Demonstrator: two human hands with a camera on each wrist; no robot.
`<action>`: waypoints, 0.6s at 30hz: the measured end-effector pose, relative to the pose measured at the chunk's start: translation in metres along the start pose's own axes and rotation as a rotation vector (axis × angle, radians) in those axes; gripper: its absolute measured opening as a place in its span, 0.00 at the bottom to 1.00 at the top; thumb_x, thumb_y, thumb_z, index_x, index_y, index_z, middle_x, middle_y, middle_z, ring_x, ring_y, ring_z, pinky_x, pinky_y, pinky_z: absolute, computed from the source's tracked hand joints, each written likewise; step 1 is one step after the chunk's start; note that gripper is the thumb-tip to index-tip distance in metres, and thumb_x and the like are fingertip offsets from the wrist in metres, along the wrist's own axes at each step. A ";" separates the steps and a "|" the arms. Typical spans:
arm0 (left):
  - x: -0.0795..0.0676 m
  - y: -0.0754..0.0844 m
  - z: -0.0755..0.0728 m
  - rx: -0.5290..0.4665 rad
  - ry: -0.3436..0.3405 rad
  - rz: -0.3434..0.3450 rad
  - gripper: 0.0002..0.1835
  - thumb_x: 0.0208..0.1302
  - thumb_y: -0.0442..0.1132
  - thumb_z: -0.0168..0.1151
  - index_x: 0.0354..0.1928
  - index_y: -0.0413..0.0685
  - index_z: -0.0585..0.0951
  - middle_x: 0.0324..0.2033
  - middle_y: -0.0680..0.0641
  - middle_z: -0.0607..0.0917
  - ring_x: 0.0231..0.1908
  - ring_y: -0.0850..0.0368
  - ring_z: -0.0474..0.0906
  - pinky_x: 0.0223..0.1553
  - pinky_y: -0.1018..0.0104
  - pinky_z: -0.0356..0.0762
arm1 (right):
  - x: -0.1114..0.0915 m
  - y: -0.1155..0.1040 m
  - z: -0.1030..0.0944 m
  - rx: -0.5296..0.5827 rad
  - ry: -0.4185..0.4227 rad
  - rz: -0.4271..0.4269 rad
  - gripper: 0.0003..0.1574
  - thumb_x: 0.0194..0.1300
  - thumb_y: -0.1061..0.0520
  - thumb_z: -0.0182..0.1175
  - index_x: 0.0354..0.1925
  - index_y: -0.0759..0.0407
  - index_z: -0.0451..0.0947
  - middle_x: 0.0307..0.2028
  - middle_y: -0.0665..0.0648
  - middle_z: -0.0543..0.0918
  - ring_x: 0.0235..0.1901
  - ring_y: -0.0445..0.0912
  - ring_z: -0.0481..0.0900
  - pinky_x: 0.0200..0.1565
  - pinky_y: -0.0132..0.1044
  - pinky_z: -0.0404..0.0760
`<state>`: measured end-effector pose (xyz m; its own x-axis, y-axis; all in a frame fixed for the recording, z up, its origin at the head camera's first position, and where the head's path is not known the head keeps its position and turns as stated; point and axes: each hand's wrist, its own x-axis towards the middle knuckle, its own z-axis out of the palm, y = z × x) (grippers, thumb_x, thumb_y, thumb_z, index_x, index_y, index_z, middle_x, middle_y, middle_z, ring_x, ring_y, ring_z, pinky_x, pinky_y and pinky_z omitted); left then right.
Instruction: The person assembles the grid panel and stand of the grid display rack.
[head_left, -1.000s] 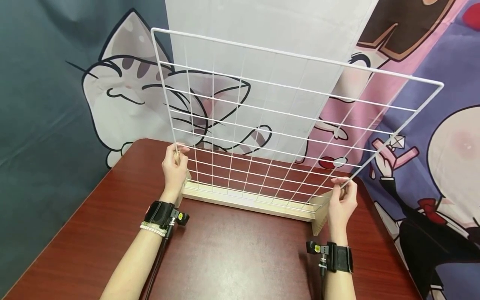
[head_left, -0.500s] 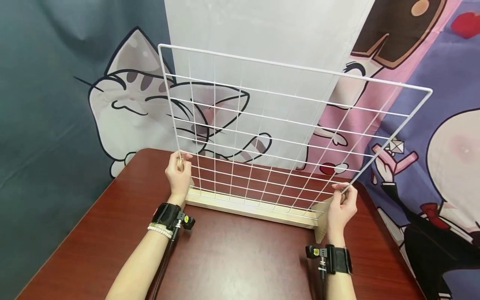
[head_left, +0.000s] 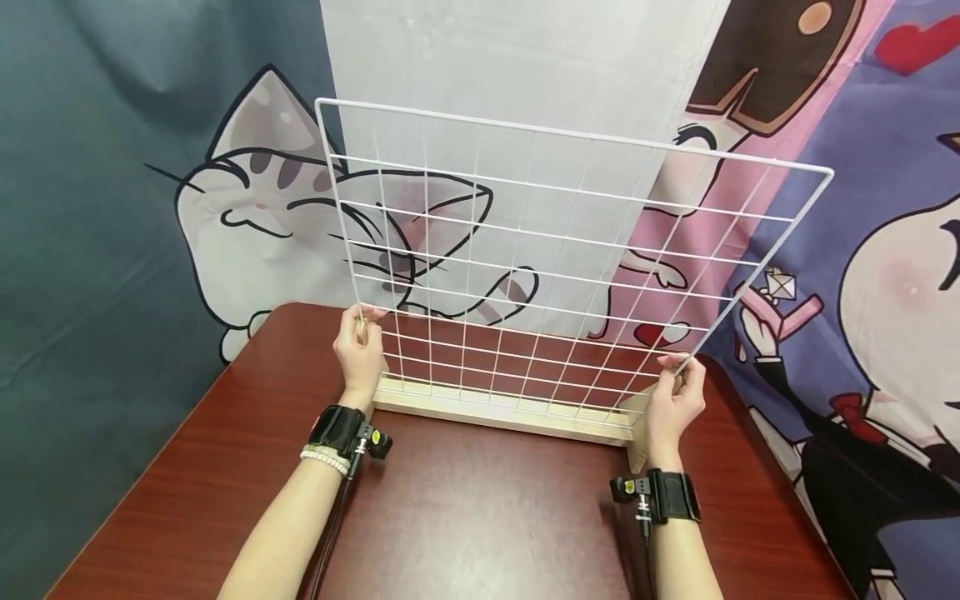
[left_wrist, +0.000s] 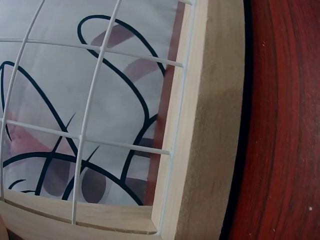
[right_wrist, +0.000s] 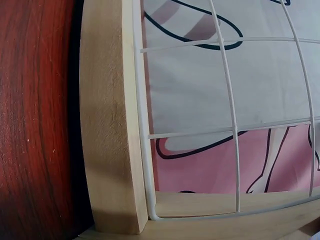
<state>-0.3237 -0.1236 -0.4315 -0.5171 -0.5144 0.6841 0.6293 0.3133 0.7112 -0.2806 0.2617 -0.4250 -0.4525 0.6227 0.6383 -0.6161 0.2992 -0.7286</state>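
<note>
A white wire grid panel (head_left: 521, 229) stands in a pale wooden stand (head_left: 495, 411), leaning slightly. My left hand (head_left: 357, 354) grips the left side, fingertips at the grid's edge and the top of the wooden upright. On the right, my right hand (head_left: 673, 408) pinches the matching spot, where the grid's side wire runs between fingers and thumb. The left wrist view shows the grid's bottom wire along the wooden crossbar (left_wrist: 215, 120). In the right wrist view, the grid's rounded lower corner (right_wrist: 154, 215) meets the crossbar (right_wrist: 107, 120) and the side piece.
The stand rests on a dark red-brown table (head_left: 480, 517). Behind the table hangs a printed cloth (head_left: 570, 50) with cartoon cats and figures. Both wrists wear black straps with small cameras, and a bead bracelet (head_left: 325, 457) circles the left wrist.
The grid's top edge has become narrower in view, its right corner shifting left. Both hands keep their hold at the sides. The head view has also shifted slightly.
</note>
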 end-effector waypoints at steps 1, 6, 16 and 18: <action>0.001 0.000 0.001 0.005 -0.005 0.007 0.11 0.57 0.19 0.46 0.40 0.26 0.75 0.32 0.34 0.84 0.27 0.78 0.69 0.27 0.84 0.61 | 0.001 0.005 0.000 -0.005 0.001 -0.002 0.11 0.60 0.77 0.44 0.40 0.85 0.68 0.30 0.47 0.80 0.34 0.39 0.78 0.41 0.24 0.74; 0.009 -0.004 0.007 -0.012 -0.026 0.014 0.11 0.57 0.18 0.46 0.41 0.25 0.75 0.34 0.29 0.83 0.28 0.77 0.69 0.30 0.84 0.62 | 0.010 0.027 0.001 -0.075 -0.024 0.028 0.11 0.62 0.75 0.45 0.42 0.80 0.71 0.31 0.40 0.80 0.36 0.33 0.78 0.42 0.22 0.73; 0.005 -0.004 0.002 0.022 -0.123 -0.206 0.26 0.67 0.29 0.47 0.67 0.45 0.67 0.60 0.41 0.74 0.52 0.61 0.72 0.53 0.74 0.63 | 0.013 0.013 -0.014 -0.496 -0.279 0.084 0.35 0.64 0.66 0.50 0.69 0.53 0.63 0.61 0.64 0.73 0.59 0.53 0.69 0.59 0.47 0.66; -0.003 -0.004 0.001 0.046 -0.131 -0.193 0.32 0.68 0.31 0.48 0.73 0.50 0.58 0.73 0.48 0.61 0.70 0.58 0.57 0.68 0.67 0.54 | 0.006 0.007 -0.016 -0.521 -0.272 0.025 0.41 0.63 0.67 0.50 0.73 0.52 0.57 0.70 0.64 0.65 0.69 0.57 0.61 0.67 0.54 0.59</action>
<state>-0.3251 -0.1223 -0.4361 -0.6977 -0.4617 0.5477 0.4857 0.2571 0.8355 -0.2771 0.2794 -0.4297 -0.6544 0.4470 0.6098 -0.2359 0.6455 -0.7264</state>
